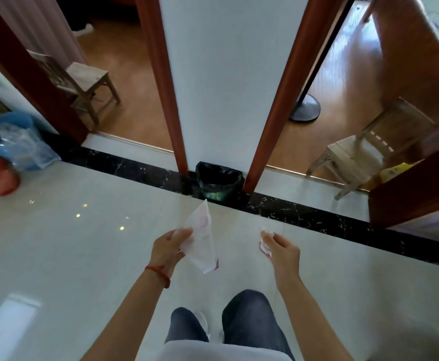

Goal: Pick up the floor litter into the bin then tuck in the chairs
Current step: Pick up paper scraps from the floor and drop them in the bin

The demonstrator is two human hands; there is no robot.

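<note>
Person stands on the pale tile floor [83,256] facing the bin [217,182], a small container lined with a black bag, set against the white wall section between two door frames. Left hand [167,250] pinches a flat white paper wrapper [200,241] near its middle edge, fingers clamped on it, sheet sticking up and hanging down past the hand. Right hand [282,252] holds a small crumpled white tissue [265,241], fingers curled round it. Both pieces are in the air, short of the bin, not yet over it.

Handling guess: both litter items look very light, soft, no breakage risk; the wrapper is thin and floppy, likely to flutter off course if let go high, so an edge pinch suits it and a low release over the opening. The tissue wad should drop straighter.

Two wooden chairs, left chair [83,84] and right chair [364,149], stand beyond the doorways, untucked step still ahead.
</note>
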